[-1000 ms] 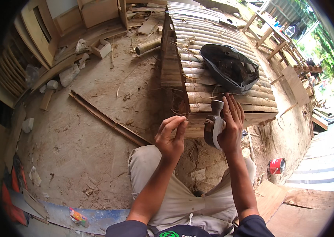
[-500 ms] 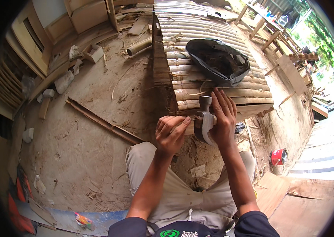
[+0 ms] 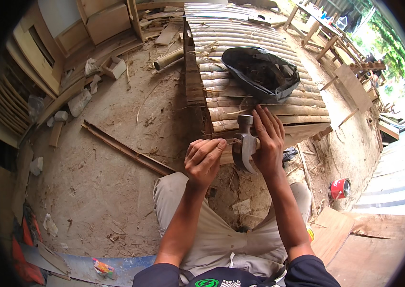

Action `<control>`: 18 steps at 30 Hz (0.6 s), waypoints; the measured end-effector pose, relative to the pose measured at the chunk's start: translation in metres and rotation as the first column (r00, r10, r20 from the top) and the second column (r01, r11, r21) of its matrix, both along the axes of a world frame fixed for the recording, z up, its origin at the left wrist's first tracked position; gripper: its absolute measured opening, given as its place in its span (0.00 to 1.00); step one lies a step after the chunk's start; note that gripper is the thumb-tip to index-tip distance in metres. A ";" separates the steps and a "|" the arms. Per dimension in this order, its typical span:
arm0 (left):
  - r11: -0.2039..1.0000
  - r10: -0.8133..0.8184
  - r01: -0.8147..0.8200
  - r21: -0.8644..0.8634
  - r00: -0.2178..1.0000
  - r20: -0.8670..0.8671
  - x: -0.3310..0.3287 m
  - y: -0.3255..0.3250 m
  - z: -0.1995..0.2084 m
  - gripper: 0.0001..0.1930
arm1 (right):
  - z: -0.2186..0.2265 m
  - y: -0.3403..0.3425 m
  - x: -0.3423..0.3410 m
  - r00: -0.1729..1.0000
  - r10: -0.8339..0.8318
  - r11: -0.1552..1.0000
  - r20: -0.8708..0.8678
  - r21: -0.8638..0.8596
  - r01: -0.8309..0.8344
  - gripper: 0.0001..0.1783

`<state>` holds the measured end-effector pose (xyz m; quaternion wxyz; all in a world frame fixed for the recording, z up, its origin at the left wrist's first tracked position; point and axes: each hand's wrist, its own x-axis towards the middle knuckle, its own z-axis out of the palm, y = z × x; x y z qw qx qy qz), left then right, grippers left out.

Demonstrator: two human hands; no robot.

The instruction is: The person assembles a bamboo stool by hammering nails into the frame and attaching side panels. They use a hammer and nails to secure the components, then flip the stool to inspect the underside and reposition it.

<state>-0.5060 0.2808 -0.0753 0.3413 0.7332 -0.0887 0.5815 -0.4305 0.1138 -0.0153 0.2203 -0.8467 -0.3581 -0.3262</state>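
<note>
A claw hammer (image 3: 245, 146) is in my right hand (image 3: 269, 141), its striking face up and its curved claw down. The thumb side lies against the handle, mostly hidden by the hand, while the longer fingers stretch forward to the edge of the bamboo-slat top (image 3: 303, 112). My left hand (image 3: 202, 160) is closed in a pinch beside the hammer head, at the near end of the slats. Whatever lies between those fingertips is too small to make out. Just beyond both hands, an open black plastic bag (image 3: 262, 74) with dark contents rests on the slats.
A split bamboo length (image 3: 128, 149) lies on the dirt floor to the left, and a bamboo tube (image 3: 169, 58) farther back. At the right stand a red can (image 3: 339, 188) and sheets of board (image 3: 327, 234). Wooden furniture parts (image 3: 37, 52) line the left wall.
The hammer and both hands have shifted very slightly left in the picture, along with the bag. The hammer head looks turned a little. Both hands keep about the same pose.
</note>
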 end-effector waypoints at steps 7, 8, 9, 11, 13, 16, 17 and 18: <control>1.000 0.021 -0.021 0.004 1.000 -0.018 -0.001 -0.001 0.003 0.14 | -0.001 0.000 0.001 1.000 0.004 1.000 0.007 0.006 -0.004 0.35; 1.000 0.018 -0.018 0.008 1.000 -0.014 -0.001 0.000 0.003 0.14 | -0.001 0.000 0.001 1.000 0.006 1.000 0.006 0.010 -0.006 0.35; 1.000 0.014 -0.014 0.011 1.000 -0.010 -0.001 0.000 0.003 0.14 | -0.002 0.000 0.001 1.000 0.001 1.000 0.001 0.008 -0.001 0.35; 1.000 0.009 -0.008 0.016 1.000 -0.005 0.000 0.001 0.003 0.14 | -0.002 0.000 0.001 1.000 -0.001 1.000 -0.001 0.003 0.001 0.35; 1.000 0.008 -0.008 0.019 1.000 -0.002 0.001 0.001 0.003 0.14 | -0.001 0.000 0.000 1.000 0.000 1.000 0.002 0.005 0.000 0.35; 1.000 0.007 -0.007 0.027 1.000 0.013 0.001 0.000 0.002 0.15 | -0.001 0.001 -0.001 1.000 -0.004 1.000 0.001 0.000 0.004 0.35; 1.000 0.013 -0.013 0.020 1.000 -0.010 0.001 -0.001 0.002 0.15 | 0.000 0.001 -0.001 1.000 -0.006 1.000 -0.001 -0.004 0.006 0.35; 1.000 0.020 -0.020 0.014 0.999 -0.033 0.002 -0.001 0.002 0.15 | 0.000 0.001 -0.001 1.000 -0.002 1.000 0.000 0.004 0.002 0.34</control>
